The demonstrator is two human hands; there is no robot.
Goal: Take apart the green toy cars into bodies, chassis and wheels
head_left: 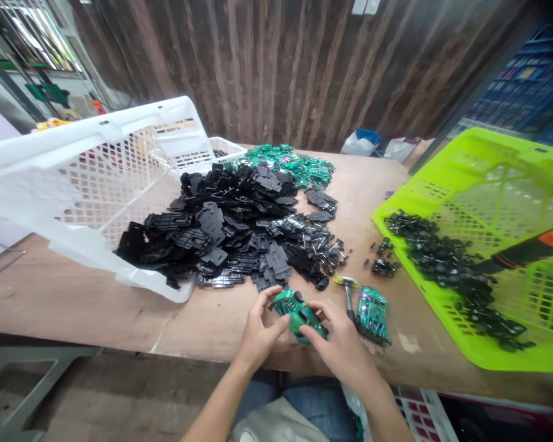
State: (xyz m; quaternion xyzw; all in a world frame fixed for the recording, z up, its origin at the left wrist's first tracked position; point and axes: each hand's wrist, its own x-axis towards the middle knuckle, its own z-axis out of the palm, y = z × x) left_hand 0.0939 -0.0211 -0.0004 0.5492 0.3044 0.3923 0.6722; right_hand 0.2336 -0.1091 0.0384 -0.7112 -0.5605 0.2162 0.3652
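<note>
Just left of the hammer (348, 298), and nearer its handle end than its yellow head, a green toy car (299, 318) sits between two bare hands. Its long axis runs obliquely — from the far left end, farther out from the person, to the near right end, closer to the body. The left hand (262, 330) curls around the far left end, thumb on the near side; the right hand (340, 336) grasps the near right end and is the closer of the two to the hammer. Both grips are narrow on the car, though some fingers are hidden behind it. A dark, round part shows on the car's upper side. Right beside the hammer's handle lies a second green car (372, 308); whether they touch cannot be told. Beyond the hammer's head, slightly left, lie metal axles (323, 247); farther left spreads a heap of black plates (212, 224), spilling from a white basket (142, 116). Well right of the hammer, a lime basket (456, 153) tilts toward the table, holding small black parts (442, 261). Farthest beyond the hammer — past the black plates — lies a green pile (316, 170).
</note>
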